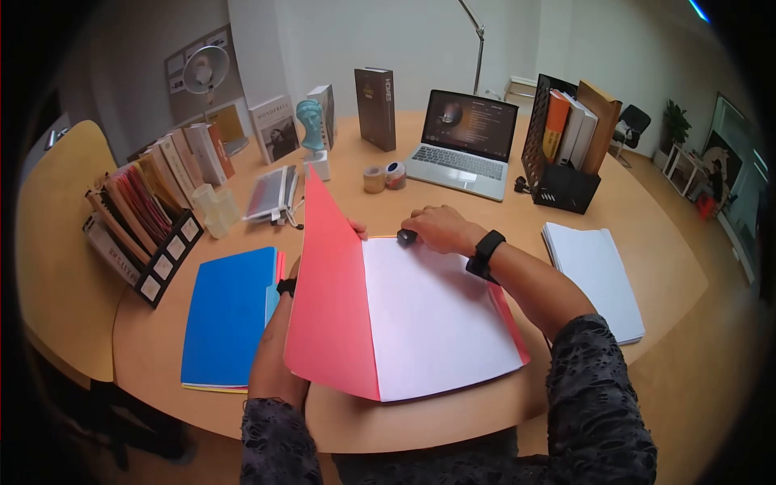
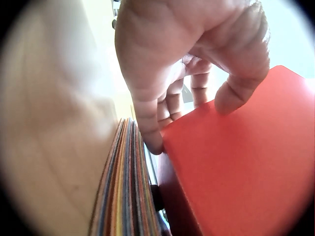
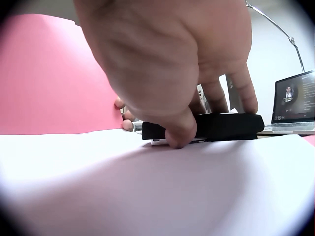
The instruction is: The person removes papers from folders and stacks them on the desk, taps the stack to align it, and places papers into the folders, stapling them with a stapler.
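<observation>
A red folder (image 1: 333,307) lies open in front of me, its left cover raised and white paper (image 1: 440,323) on its right side. My left hand (image 1: 356,229), mostly behind the cover in the head view, pinches the cover's edge. In the left wrist view the thumb (image 2: 234,98) rests on the red face while the other fingers reach over the edge. At the paper's far edge, my right hand (image 1: 443,229) grips a black stapler (image 3: 229,126). Its thumb is on the near side, close over the paper, with the fingers over the top and far side.
Left of the folder lies a stack of folders with a blue one (image 1: 230,315) on top. To the right is a stack of white paper (image 1: 594,283). Beyond stand tape rolls (image 1: 373,179), a laptop (image 1: 461,166), a bust (image 1: 309,125) and a black file holder (image 1: 566,187).
</observation>
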A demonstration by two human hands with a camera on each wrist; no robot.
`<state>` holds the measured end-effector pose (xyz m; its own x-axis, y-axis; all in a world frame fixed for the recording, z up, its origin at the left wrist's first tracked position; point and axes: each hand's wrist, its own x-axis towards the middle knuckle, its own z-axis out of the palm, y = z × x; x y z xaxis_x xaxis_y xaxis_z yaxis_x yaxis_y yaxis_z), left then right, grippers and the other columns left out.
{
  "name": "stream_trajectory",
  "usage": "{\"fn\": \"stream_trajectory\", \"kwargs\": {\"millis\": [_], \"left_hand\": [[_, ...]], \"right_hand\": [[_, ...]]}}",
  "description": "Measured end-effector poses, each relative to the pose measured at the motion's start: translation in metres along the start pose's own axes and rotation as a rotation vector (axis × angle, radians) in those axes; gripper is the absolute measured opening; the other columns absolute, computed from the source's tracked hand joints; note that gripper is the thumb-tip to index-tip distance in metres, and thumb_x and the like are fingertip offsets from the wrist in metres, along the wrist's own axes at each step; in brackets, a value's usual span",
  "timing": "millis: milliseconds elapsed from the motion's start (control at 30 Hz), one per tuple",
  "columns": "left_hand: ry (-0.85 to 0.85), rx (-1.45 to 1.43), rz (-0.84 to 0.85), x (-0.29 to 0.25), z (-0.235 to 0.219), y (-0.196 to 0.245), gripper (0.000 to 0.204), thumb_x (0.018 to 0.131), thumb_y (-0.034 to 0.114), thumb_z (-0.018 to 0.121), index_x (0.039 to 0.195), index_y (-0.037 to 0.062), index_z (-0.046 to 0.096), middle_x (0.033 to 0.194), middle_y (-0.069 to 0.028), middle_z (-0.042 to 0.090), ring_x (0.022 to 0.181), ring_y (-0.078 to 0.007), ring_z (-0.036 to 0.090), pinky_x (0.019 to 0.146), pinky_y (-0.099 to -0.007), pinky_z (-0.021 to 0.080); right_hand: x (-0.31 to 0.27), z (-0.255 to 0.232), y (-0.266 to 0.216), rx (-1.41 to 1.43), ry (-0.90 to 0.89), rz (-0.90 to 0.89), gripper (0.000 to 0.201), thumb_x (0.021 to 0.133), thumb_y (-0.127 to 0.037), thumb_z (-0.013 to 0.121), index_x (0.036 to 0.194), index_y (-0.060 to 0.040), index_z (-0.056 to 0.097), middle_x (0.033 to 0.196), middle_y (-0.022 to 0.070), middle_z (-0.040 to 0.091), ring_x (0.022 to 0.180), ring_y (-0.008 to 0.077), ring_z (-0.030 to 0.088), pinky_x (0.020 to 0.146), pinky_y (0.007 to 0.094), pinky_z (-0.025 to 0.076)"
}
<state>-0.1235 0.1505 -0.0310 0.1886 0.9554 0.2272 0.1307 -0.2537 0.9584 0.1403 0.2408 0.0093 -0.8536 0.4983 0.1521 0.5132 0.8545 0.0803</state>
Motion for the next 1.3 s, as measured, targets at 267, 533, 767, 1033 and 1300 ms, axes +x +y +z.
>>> {"fn": "stream_trajectory", "kwargs": {"millis": [267,533,767,1033,1300], "left_hand": [[0.060,-0.033,0.062,-0.002,0.003,0.004,0.020,0.096,0.019,0.056,0.099,-0.0001,0.063,0.091,-0.0052,0.063,0.074,-0.0118,0.055,0.065,-0.0254,0.049],[0.095,-0.066,0.090,-0.004,0.002,0.009,0.023,0.094,0.020,0.056,0.097,-0.0007,0.065,0.089,-0.0045,0.063,0.075,-0.0121,0.055,0.065,-0.0263,0.048],[0.172,-0.190,-0.044,-0.001,0.001,0.006,0.026,0.093,0.027,0.057,0.098,0.0032,0.066,0.090,-0.0052,0.064,0.075,-0.0128,0.057,0.065,-0.0260,0.048],[0.202,-0.352,-0.097,-0.001,0.005,0.013,0.018,0.096,0.018,0.055,0.107,0.0049,0.062,0.097,-0.0060,0.065,0.084,-0.0156,0.064,0.072,-0.0295,0.052],[0.180,-0.372,-0.164,0.007,-0.001,-0.002,0.029,0.094,0.013,0.063,0.118,-0.0009,0.056,0.104,-0.0093,0.065,0.091,-0.0168,0.065,0.077,-0.0299,0.053]], "right_hand": [[-0.004,-0.001,-0.004,-0.007,0.033,0.030,0.024,0.087,-0.012,0.057,0.109,-0.0178,0.067,0.102,0.0057,0.066,0.101,0.0281,0.064,0.083,0.0432,0.050],[-0.004,-0.010,0.023,0.046,0.097,0.099,0.021,0.085,-0.014,0.063,0.106,-0.0136,0.066,0.104,0.0093,0.066,0.099,0.0306,0.065,0.079,0.0447,0.051],[-0.029,-0.010,0.077,-0.010,0.133,0.447,0.019,0.085,-0.017,0.064,0.101,-0.0074,0.067,0.098,0.0151,0.069,0.096,0.0355,0.066,0.081,0.0464,0.052],[-0.069,-0.003,0.091,0.001,0.066,0.741,0.025,0.086,-0.021,0.065,0.100,-0.0019,0.069,0.102,0.0196,0.070,0.098,0.0375,0.067,0.082,0.0469,0.053],[-0.085,-0.021,0.088,0.139,0.282,0.767,0.035,0.086,-0.028,0.063,0.102,0.0027,0.067,0.100,0.0234,0.069,0.097,0.0391,0.067,0.083,0.0450,0.053]]}}
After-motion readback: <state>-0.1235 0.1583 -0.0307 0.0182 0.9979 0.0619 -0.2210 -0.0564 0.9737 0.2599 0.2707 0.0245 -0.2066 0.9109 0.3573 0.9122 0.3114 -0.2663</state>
